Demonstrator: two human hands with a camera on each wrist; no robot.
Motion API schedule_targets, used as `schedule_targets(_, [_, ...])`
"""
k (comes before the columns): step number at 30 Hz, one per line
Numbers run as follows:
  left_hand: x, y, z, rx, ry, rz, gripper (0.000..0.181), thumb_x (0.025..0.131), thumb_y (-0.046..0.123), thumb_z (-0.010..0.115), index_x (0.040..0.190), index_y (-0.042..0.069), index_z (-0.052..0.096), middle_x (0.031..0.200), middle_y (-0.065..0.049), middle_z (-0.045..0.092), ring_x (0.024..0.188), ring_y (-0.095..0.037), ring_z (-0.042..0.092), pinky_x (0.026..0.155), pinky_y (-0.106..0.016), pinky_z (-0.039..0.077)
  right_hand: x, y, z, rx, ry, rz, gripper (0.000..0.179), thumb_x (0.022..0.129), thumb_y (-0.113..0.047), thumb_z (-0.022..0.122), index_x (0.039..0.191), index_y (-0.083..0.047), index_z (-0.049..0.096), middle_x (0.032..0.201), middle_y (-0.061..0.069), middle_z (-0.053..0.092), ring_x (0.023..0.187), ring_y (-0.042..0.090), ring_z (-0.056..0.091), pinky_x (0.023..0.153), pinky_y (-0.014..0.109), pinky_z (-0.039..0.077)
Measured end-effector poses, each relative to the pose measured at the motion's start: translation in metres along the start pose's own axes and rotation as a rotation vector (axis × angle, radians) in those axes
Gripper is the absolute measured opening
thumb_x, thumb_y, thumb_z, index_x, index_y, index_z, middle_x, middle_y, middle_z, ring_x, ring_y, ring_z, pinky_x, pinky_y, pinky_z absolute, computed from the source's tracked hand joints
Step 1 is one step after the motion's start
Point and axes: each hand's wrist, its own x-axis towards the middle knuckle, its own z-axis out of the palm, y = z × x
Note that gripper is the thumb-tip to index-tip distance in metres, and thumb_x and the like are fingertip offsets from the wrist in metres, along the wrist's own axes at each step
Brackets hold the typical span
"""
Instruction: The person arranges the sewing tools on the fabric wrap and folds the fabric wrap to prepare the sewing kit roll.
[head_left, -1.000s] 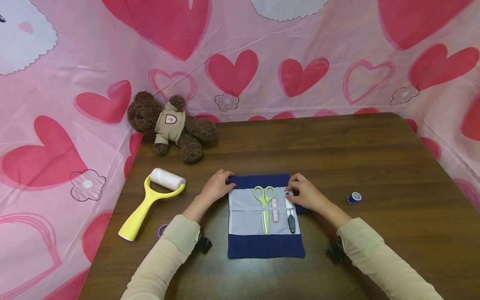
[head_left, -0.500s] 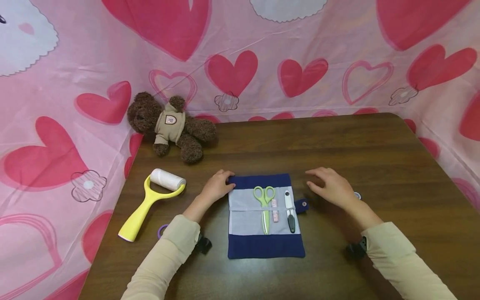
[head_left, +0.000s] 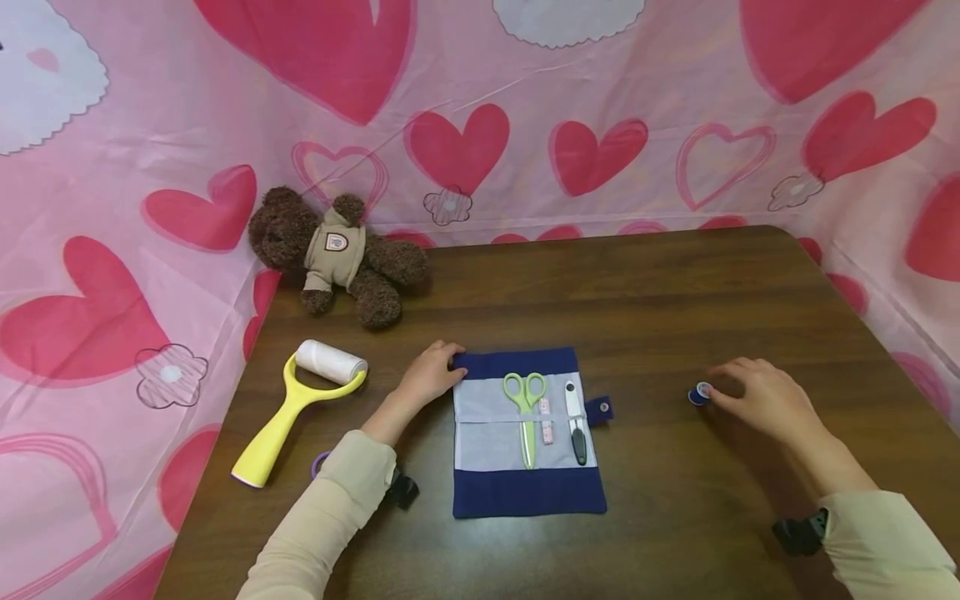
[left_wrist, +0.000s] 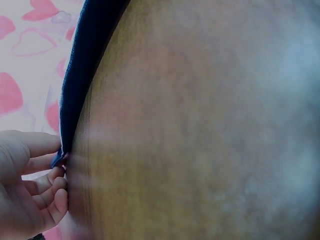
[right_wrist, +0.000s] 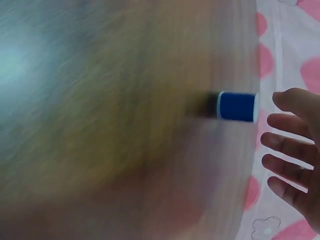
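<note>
My left hand [head_left: 429, 377] pinches the upper left corner of a navy fabric tool roll [head_left: 528, 493] spread on the table; the left wrist view shows the cloth edge [left_wrist: 82, 75] between thumb and finger. Under the roll's grey elastic sit green-handled scissors [head_left: 529, 400], a small pink strip with markings [head_left: 546, 425] and a slim white tool with a dark end [head_left: 577, 421]. To the right, a blue thread spool [right_wrist: 237, 106] stands on the table. Right beside it is my right hand [head_left: 772, 404], its fingers spread apart around nothing in the right wrist view.
A yellow-handled lint roller [head_left: 277, 433] lies at the left, near a purple ring [head_left: 320, 462] partly covered by my left sleeve. At the back left lies a brown teddy bear [head_left: 337, 254]. A pink heart-patterned cloth [head_left: 525, 67] hangs behind the table.
My right hand has let go of the slim white tool, leaving it under the elastic, and has moved right to the thread spool. The left hand has stayed at the roll's corner.
</note>
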Motion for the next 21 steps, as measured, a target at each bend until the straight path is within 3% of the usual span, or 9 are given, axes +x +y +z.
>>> schedule_targets(8, [-0.001,0.0,0.0,0.006,0.004,0.006,0.037,0.084,0.023,0.062,0.117,0.008,0.057,0.092,-0.007,0.052,0.08,-0.02,0.051,0.069,-0.035,0.044,-0.009,0.004,0.009,0.038,-0.017,0.048,0.032,0.077,-0.024,0.068,0.104,-0.008,0.061,0.101,0.016,0.059,0.096,0.038,0.051,0.069,0.054,0.04])
schedule_targets(15, [-0.002,0.001,0.001,0.0,0.006,0.004,0.037,0.084,0.023,0.062,0.117,0.008,0.057,0.092,-0.007,0.052,0.08,-0.02,0.052,0.07,-0.035,0.044,-0.007,0.002,0.012,0.045,-0.041,0.035,0.029,0.078,-0.019,0.067,0.103,-0.006,0.061,0.101,0.019,0.058,0.094,0.039,0.052,0.067,0.054,0.041])
schedule_targets(21, [-0.001,0.001,-0.001,0.0,0.008,0.003,0.037,0.084,0.023,0.062,0.117,0.009,0.057,0.093,-0.007,0.053,0.082,-0.02,0.052,0.071,-0.036,0.044,-0.003,0.0,0.01,0.053,0.021,0.022,0.023,0.076,-0.013,0.067,0.096,-0.006,0.062,0.094,0.015,0.059,0.087,0.035,0.055,0.063,0.05,0.043])
